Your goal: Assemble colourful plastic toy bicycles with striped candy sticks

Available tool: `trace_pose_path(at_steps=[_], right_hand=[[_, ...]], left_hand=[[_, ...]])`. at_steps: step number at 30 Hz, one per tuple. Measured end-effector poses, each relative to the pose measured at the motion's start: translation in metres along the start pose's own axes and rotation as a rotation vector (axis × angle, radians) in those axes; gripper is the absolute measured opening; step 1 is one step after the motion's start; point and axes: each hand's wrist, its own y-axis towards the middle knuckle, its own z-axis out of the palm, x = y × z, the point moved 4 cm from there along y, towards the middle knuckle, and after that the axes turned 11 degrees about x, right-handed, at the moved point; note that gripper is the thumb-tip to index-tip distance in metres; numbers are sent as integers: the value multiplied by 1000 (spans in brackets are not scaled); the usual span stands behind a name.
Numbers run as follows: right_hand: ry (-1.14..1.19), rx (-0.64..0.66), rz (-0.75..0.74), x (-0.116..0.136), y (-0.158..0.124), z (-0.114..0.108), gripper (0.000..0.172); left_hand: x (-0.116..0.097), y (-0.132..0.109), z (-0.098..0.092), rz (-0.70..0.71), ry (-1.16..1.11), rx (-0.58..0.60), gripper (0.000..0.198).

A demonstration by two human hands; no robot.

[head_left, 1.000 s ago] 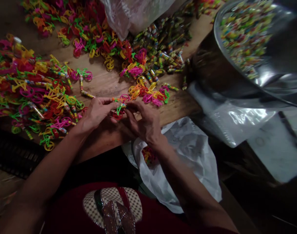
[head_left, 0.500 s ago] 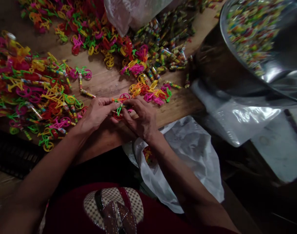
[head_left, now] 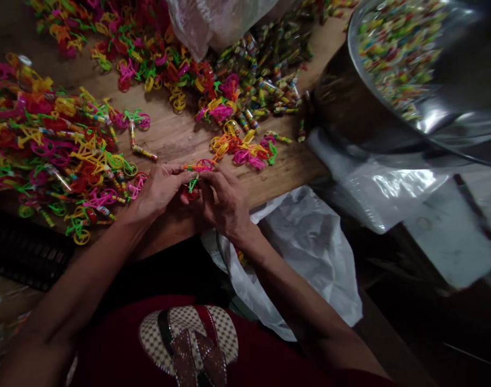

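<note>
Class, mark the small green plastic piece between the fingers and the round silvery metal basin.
Small green plastic piece (head_left: 193, 185): head view, on its visible middle.
Round silvery metal basin (head_left: 360, 113): head view, on its outer wall.

Held toy pieces (head_left: 194, 184): bright green, red, pink, orange. Left-hand heap of toys (head_left: 84, 153), from where I stand: hot pink, lemon yellow, lime, orange, red, all mixed. Far heap of toys (head_left: 142, 40): same colours, red strongest. Tubes (head_left: 265, 94): mainly yellow, multicoloured bands. Table (head_left: 164, 137): brown, darker streaked grain. Pot (head_left: 336, 91): silvery rim, dark side; contents (head_left: 398, 48) speckled yellow, green, red. Sack (head_left: 310, 236): white. Crate (head_left: 27, 252): black. Shirt (head_left: 112, 338): deep maroon; its patch (head_left: 226, 330) beige-and-brown checked, one dark green stripe, one red.
</note>
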Motion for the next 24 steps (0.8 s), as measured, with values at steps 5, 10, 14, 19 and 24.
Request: trace_pose_path(at_steps=[5, 10, 14, 19, 24], right_hand=[[12, -77, 79, 6, -7, -4, 20], [53, -73, 91, 6, -5, -3, 18], [26, -19, -17, 9, -3, 2, 22], [74, -121, 65, 22, -2, -2, 18], [125, -69, 57, 26, 3, 7, 19]], left_hand=[[-6, -1, 5, 30, 89, 20, 14], [-12, -5, 2, 52, 157, 8, 15], [-10, -8, 1, -1, 58, 30, 20], [-21, -17, -4, 49, 254, -25, 15], [-19, -18, -8, -9, 232, -5, 25]])
